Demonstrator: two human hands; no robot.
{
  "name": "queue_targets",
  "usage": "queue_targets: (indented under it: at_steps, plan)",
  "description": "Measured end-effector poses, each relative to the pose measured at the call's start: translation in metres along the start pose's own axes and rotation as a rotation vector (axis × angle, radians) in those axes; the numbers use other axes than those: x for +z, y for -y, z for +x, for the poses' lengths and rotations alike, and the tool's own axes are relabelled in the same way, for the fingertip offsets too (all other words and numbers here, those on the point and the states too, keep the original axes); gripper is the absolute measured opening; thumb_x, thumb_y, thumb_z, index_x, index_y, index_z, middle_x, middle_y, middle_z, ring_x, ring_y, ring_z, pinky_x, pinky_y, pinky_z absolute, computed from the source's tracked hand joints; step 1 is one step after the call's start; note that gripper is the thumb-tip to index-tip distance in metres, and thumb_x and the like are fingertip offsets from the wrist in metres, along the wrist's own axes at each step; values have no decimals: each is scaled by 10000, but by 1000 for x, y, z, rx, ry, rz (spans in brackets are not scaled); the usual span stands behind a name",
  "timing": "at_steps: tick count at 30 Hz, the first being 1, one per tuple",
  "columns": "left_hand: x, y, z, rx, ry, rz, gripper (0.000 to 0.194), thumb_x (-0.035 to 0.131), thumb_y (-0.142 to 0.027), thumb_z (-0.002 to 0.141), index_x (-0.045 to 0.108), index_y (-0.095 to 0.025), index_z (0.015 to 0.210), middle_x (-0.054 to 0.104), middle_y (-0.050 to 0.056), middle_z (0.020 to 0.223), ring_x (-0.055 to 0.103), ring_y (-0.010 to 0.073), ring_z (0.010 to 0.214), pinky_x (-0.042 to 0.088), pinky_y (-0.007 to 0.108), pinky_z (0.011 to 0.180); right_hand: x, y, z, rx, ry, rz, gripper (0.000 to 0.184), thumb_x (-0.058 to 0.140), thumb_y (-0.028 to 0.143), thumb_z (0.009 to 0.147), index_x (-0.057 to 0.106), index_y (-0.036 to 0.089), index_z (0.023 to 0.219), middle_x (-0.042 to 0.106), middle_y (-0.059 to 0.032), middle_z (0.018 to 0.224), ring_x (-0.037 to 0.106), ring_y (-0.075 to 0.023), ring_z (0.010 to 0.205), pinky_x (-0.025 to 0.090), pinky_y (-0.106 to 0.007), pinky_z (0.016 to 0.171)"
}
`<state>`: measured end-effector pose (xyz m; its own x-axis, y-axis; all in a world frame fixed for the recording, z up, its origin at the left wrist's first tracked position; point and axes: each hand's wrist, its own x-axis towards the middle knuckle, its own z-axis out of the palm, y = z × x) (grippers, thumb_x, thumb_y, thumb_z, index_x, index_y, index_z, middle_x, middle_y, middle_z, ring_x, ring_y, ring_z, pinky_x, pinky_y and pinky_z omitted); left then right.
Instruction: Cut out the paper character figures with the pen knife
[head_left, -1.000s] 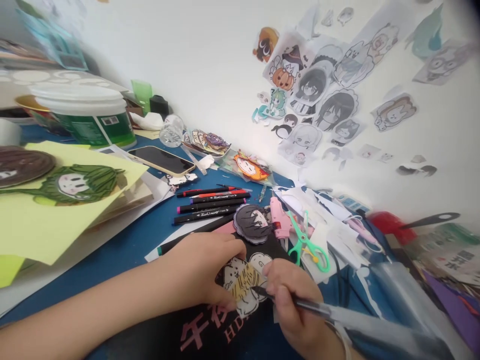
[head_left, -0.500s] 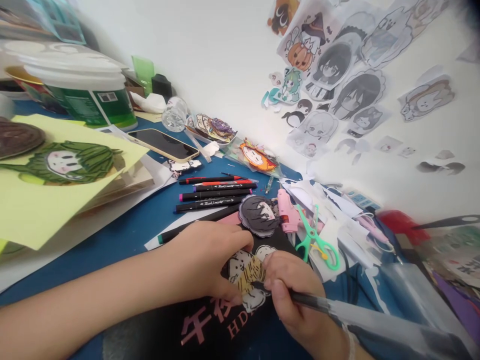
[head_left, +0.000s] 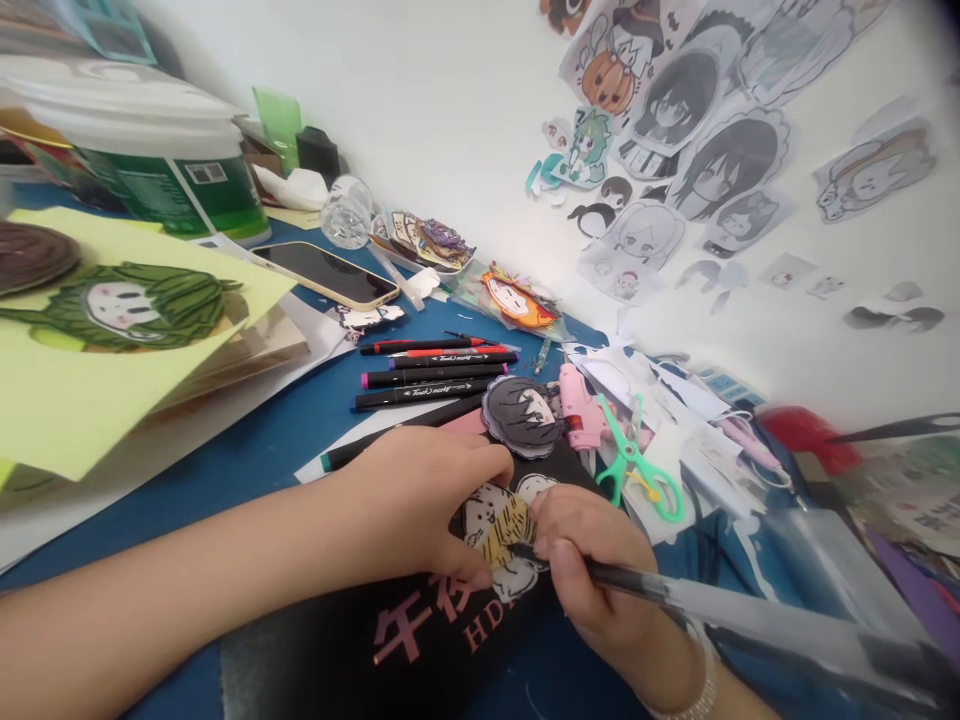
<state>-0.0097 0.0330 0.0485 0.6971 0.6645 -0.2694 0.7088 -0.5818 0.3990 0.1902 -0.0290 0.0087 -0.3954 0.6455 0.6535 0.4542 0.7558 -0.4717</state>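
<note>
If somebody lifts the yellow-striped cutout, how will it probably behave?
The yellow-striped cutout looks thin, so probably light. Being small, it may barely droop. Pushed sideways, its flat shape would likely slide, not roll.

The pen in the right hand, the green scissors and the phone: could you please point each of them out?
Pen [head_left: 720,605]: head view, on its clear barrel.
Green scissors [head_left: 630,455]: head view, near where the blades cross.
Phone [head_left: 326,273]: head view, on its dark screen.

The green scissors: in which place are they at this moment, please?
In the head view, the green scissors lie right of centre, close beside the pink glue gun and just beyond the right hand.
</note>
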Motion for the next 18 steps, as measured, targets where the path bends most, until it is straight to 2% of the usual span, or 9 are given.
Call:
queue_targets:
  at_steps: [7, 13, 18]
  plan:
    - [-1, 0, 1, 5, 1, 7, 557, 969, -437, 688, 641, -274, 1108, 747, -34, 1024, 706, 242, 896, 351, 295, 613, 1, -2, -2, 9, -11, 21, 231, 481, 51, 899, 456, 255, 795, 566, 23, 639, 608, -163, 598, 522, -288, 560]
    - [-1, 0, 0, 10, -17, 18, 544, 972, -454, 675, 662, -273, 1083, 716, -42, 911, 700, 234, 814, 343, 289, 573, 2, -2, 0, 2, -7, 31, 233, 488, 47, 894, 466, 253, 790, 573, 19, 634, 615, -170, 600, 523, -292, 548]
    - [-1, 0, 2, 28, -30, 17, 530, 960, -456, 685, 658, -277, 1082, 726, -41, 931, 711, 239, 836, 361, 290, 585, 2, -1, 0, 14, -1, 39, 233, 499, 49, 891, 480, 256, 785, 573, 16, 627, 617, -181, 593, 526, -304, 537]
